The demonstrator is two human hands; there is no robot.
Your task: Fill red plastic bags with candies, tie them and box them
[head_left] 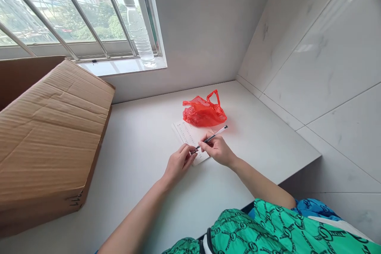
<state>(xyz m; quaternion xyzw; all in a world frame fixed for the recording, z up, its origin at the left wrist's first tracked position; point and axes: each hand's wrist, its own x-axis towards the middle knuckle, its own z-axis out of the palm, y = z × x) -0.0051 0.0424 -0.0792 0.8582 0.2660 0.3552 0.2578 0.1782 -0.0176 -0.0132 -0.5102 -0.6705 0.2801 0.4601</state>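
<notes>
My right hand grips a pen with a clear barrel and dark ends, slanted over a small white sheet or notepad. Rows of small dark marks run across the paper. At the pen's lower end, the fingers of my left hand are pinched together over the paper's near left edge. Something small and dark shows between these fingertips, too small to name. A crumpled red plastic bag lies against the far edge of the paper and covers part of it.
A large cardboard box stands on the left of the white table. On the windowsill a clear water bottle leans near the barred window. Tiled wall bounds the right side. Green patterned cloth lies at the front.
</notes>
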